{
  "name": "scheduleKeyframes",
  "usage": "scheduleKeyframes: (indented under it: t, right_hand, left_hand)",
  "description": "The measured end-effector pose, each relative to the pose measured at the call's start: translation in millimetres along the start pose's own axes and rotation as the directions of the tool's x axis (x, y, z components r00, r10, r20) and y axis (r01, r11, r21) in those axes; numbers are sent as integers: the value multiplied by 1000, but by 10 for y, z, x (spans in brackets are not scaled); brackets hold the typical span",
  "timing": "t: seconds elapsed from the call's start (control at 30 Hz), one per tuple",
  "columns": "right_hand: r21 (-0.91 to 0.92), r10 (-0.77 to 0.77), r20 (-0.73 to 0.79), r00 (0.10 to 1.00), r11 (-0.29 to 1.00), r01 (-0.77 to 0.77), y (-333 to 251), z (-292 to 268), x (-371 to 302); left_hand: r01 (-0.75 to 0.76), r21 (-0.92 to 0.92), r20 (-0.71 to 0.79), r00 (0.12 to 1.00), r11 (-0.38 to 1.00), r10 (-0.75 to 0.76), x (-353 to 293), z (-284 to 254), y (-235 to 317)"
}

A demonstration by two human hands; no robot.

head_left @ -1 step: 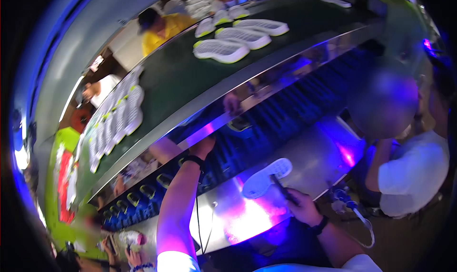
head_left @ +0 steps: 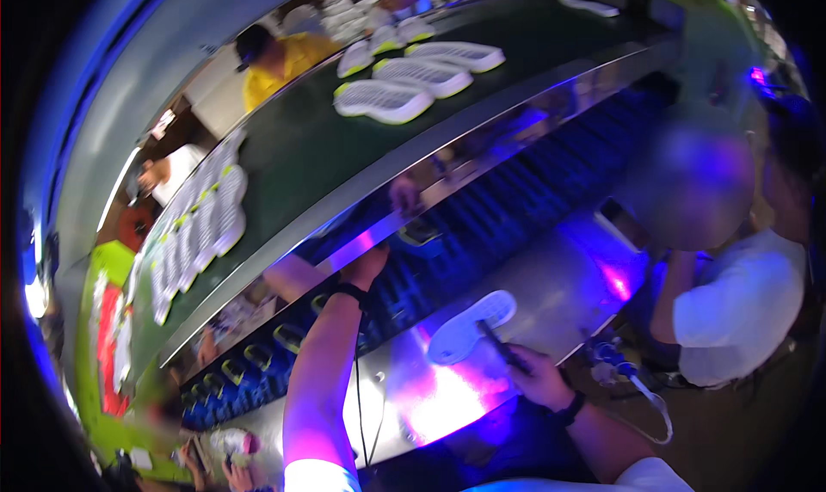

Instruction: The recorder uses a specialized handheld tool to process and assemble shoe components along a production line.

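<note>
My right hand (head_left: 540,378) is closed round a dark stick-shaped tool (head_left: 501,344) that looks like a brush. The tool's far end lies over a pale shoe sole (head_left: 456,335), which is above the shiny metal worktop (head_left: 551,277); whether the sole rests there or is held up is unclear. Further left and away, my left hand (head_left: 365,268) reaches into the dark lower shelf, beside a row of blue shoe uppers (head_left: 508,178). Its fingers are hidden, so what they touch cannot be made out.
Beyond the shelf runs a dark green conveyor belt (head_left: 288,165) with white soles (head_left: 383,101) on it. A co-worker in a white shirt (head_left: 740,311) sits at the right. Blue-violet light glares on the worktop. A thin cable (head_left: 358,406) hangs near my left forearm.
The whole view has shifted slightly, so most things sit further left. My right hand, the tool and the sole stay together. My left hand remains at the shelf.
</note>
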State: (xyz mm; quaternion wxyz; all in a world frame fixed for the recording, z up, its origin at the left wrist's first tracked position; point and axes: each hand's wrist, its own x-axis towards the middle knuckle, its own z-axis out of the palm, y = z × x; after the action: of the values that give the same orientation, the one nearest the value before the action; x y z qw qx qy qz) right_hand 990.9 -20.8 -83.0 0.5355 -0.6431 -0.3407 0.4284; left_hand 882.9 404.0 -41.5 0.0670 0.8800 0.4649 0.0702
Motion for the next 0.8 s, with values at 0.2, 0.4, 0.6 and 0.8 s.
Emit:
scheduleKeyframes:
  t: [0.2, 0.4, 0.6, 0.8]
  right_hand:
    - [-40, -91, -20, 996, 995, 90, 139, 115, 47]
    - [39, -31, 22, 999, 999, 30, 64, 104, 52]
    - [54, 9, -55, 998, 999, -6, 75, 0, 39]
    - [39, -65, -39, 997, 997, 66, 118, -45, 35]
  left_hand:
    - [-53, -206, -166, 986, 977, 18, 398, 824, 400]
    - [520, -599, 244, 843, 609, -480, 173, 567, 158]
    - [437, -897, 435, 846, -67, -308, -577, 392, -65]
    - [385, -844, 428, 903, -372, -37, -2325, -622, -129]
